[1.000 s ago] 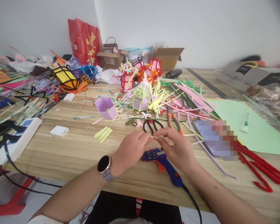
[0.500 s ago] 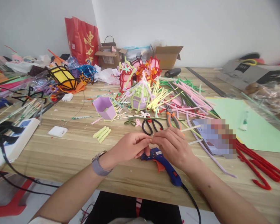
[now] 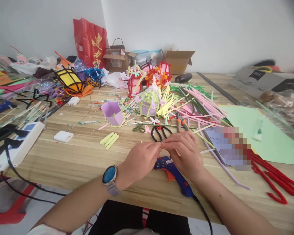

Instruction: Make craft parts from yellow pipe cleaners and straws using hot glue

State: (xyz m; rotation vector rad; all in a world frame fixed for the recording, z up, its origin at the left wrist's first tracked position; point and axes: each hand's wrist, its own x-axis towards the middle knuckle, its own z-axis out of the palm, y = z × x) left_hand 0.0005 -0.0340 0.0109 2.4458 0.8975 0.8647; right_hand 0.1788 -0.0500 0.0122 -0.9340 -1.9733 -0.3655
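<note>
My left hand (image 3: 143, 160) and my right hand (image 3: 185, 153) meet at the fingertips above the table, both closed in a pinch. Between them is a thin pale yellow pipe cleaner (image 3: 205, 128), mostly hidden by the fingers; one length sticks out behind my right hand. Beneath the hands lies a blue glue gun (image 3: 175, 171) with an orange trigger. Black-handled scissors (image 3: 158, 134) rest just beyond the fingertips, with orange-handled pliers (image 3: 181, 123) to their right. Several twisted yellow pieces (image 3: 109, 140) lie left of my hands.
A purple hexagonal cup (image 3: 113, 114) and a purple-and-yellow lantern (image 3: 148, 102) stand farther back. Loose pipe cleaners (image 3: 203, 102) spread behind the phone (image 3: 217, 143). Red pipe cleaners (image 3: 271, 176) lie right. A power strip (image 3: 21, 143) sits left; the glue gun's cord (image 3: 202, 210) hangs over the front edge.
My left wrist has turned, so the watch face now shows. The fingertips remain together, and the pipe cleaner's end behind my right hand tilts up more. The whole view has shifted slightly.
</note>
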